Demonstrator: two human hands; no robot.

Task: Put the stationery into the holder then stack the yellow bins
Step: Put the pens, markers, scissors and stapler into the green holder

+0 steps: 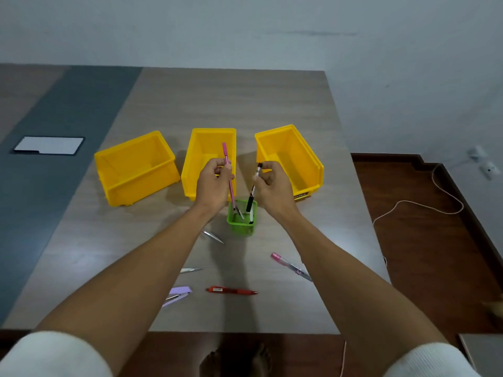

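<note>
A green mesh holder [241, 225] stands on the table in front of three yellow bins, left [134, 170], middle [209, 148] and right [290, 156]. My left hand [213, 183] grips a pink pen [228, 170] whose tip points down into the holder. My right hand [269, 183] grips a black pen [252, 193], its lower end inside the holder. On the table nearer to me lie a red pen [231, 290], a pink-capped clear pen [291, 266], two silver pieces [213, 237] [190, 270] and a lilac item [178, 295].
The grey table [245, 104] ends near me and at the right, with dark wood floor beyond. A white cable [419, 205] lies on the floor to the right. A dark tray with a white sheet [49, 145] sits at the far left.
</note>
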